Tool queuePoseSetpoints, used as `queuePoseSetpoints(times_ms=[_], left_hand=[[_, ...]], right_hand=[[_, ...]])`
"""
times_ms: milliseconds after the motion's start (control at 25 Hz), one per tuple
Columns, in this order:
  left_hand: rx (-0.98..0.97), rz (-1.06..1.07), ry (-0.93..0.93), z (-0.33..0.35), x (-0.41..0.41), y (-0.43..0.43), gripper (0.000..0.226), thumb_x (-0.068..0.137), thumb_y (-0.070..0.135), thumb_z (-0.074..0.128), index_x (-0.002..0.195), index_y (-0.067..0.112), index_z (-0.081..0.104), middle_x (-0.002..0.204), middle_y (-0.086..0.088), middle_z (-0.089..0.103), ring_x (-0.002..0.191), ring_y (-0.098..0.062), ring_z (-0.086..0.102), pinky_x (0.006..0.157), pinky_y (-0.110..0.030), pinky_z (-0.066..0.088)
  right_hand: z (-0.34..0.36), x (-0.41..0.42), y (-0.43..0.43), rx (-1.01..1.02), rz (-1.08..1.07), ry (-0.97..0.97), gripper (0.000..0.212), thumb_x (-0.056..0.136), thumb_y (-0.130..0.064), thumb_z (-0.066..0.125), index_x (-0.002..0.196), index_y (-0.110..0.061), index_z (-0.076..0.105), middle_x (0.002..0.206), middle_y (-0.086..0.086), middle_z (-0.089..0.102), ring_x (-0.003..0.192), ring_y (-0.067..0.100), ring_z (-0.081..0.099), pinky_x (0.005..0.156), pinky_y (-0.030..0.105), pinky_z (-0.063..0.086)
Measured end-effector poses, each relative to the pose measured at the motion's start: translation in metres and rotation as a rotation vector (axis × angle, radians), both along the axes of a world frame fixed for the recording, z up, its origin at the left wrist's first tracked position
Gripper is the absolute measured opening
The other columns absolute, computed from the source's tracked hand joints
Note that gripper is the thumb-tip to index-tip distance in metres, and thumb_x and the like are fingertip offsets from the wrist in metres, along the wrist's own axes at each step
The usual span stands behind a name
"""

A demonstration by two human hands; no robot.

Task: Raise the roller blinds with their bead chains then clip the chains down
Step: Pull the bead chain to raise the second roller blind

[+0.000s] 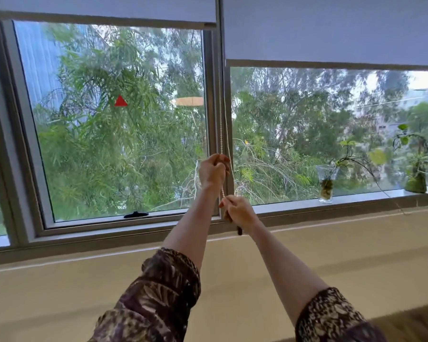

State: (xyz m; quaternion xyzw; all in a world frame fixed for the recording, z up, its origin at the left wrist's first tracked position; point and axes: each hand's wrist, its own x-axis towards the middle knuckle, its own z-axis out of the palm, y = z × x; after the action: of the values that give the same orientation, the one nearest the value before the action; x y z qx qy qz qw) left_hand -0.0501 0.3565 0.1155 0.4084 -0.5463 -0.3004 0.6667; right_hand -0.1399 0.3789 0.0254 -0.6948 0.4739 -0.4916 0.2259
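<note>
Two pale roller blinds hang over the window. The left blind [101,8] is rolled high, its bottom bar near the top of the frame. Lower down, the right blind [331,30] ends about a fifth of the way down the pane. A white bead chain [223,114] hangs down the mullion between them. My left hand [213,170] is shut on the chain, the higher of the two. Just below it, my right hand [237,212] grips the same chain near the sill. A small dark piece [239,230] shows under my right hand.
A glass vase with a trailing plant [326,186] and a moss-ball plant [416,178] stand on the right part of the sill. A black window latch [136,214] sits on the left frame. A beige wall [84,280] runs below the window.
</note>
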Motion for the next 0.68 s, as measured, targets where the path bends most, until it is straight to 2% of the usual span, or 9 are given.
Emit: queuePoseSetpoints(times_ms=[80, 160, 240, 360, 440, 520, 600, 680], left_hand=[[0.026, 0.022, -0.037, -0.019, 0.0, 0.004, 0.037, 0.085, -0.011, 0.046, 0.077, 0.017, 0.069, 0.066, 0.0, 0.064, 0.056, -0.013, 0.052, 0.05, -0.027, 0.044], [0.033, 0.041, -0.091, -0.039, 0.001, 0.007, 0.04, 0.084, -0.009, 0.047, 0.071, 0.024, 0.066, 0.066, 0.002, 0.064, 0.057, -0.013, 0.054, 0.048, -0.023, 0.046], [0.038, 0.04, -0.125, -0.061, 0.0, 0.011, 0.042, 0.082, -0.008, 0.046, 0.066, 0.026, 0.065, 0.062, 0.002, 0.063, 0.055, -0.013, 0.055, 0.053, -0.025, 0.048], [0.093, 0.011, -0.124, -0.098, -0.005, 0.019, 0.044, 0.085, -0.009, 0.043, 0.063, 0.024, 0.064, 0.055, 0.003, 0.06, 0.044, -0.009, 0.052, 0.053, -0.029, 0.046], [0.091, -0.017, -0.143, -0.122, -0.006, 0.024, 0.044, 0.086, -0.007, 0.041, 0.063, 0.023, 0.063, 0.054, 0.002, 0.059, 0.044, -0.012, 0.051, 0.054, -0.032, 0.047], [0.053, -0.041, -0.169, -0.139, 0.0, 0.034, 0.043, 0.086, -0.007, 0.041, 0.064, 0.023, 0.062, 0.051, 0.006, 0.06, 0.043, -0.009, 0.053, 0.053, -0.03, 0.049], [0.048, -0.086, -0.216, -0.143, 0.01, 0.039, 0.043, 0.084, -0.009, 0.041, 0.064, 0.023, 0.062, 0.049, 0.009, 0.061, 0.044, -0.005, 0.056, 0.053, -0.027, 0.051], [0.119, -0.199, -0.259, -0.139, 0.024, 0.037, 0.037, 0.086, -0.011, 0.041, 0.074, 0.013, 0.068, 0.052, 0.011, 0.065, 0.051, -0.006, 0.06, 0.058, -0.026, 0.052]], right_hand=[[0.011, -0.005, 0.004, 0.024, -0.001, -0.007, 0.034, 0.095, -0.014, 0.043, 0.067, -0.008, 0.062, 0.058, 0.004, 0.053, 0.052, 0.014, 0.044, 0.049, 0.023, 0.034], [0.032, -0.007, 0.006, -0.022, -0.062, -0.025, 0.035, 0.096, -0.012, 0.039, 0.07, -0.003, 0.059, 0.063, 0.01, 0.054, 0.054, 0.016, 0.043, 0.047, 0.02, 0.034], [0.059, -0.005, 0.007, -0.084, -0.104, -0.115, 0.035, 0.099, -0.018, 0.035, 0.084, -0.002, 0.062, 0.07, 0.012, 0.06, 0.056, 0.016, 0.049, 0.049, 0.018, 0.042], [0.101, 0.006, 0.007, -0.158, -0.127, -0.275, 0.039, 0.101, -0.027, 0.034, 0.107, 0.001, 0.06, 0.085, 0.017, 0.065, 0.067, 0.021, 0.057, 0.06, 0.03, 0.048], [0.124, 0.014, 0.005, -0.195, -0.13, -0.362, 0.037, 0.101, -0.028, 0.036, 0.107, -0.001, 0.06, 0.08, 0.013, 0.065, 0.067, 0.022, 0.058, 0.063, 0.034, 0.047], [0.136, 0.026, 0.001, -0.246, -0.143, -0.41, 0.035, 0.101, -0.026, 0.038, 0.099, -0.002, 0.063, 0.067, 0.003, 0.059, 0.058, 0.016, 0.053, 0.059, 0.034, 0.044], [0.131, 0.043, 0.0, -0.294, -0.183, -0.408, 0.032, 0.101, -0.021, 0.038, 0.097, -0.003, 0.064, 0.062, -0.004, 0.051, 0.053, 0.008, 0.045, 0.053, 0.026, 0.04], [0.12, 0.059, 0.001, -0.342, -0.192, -0.373, 0.028, 0.1, -0.016, 0.038, 0.093, -0.006, 0.063, 0.062, -0.006, 0.05, 0.05, 0.001, 0.044, 0.046, 0.012, 0.035]])
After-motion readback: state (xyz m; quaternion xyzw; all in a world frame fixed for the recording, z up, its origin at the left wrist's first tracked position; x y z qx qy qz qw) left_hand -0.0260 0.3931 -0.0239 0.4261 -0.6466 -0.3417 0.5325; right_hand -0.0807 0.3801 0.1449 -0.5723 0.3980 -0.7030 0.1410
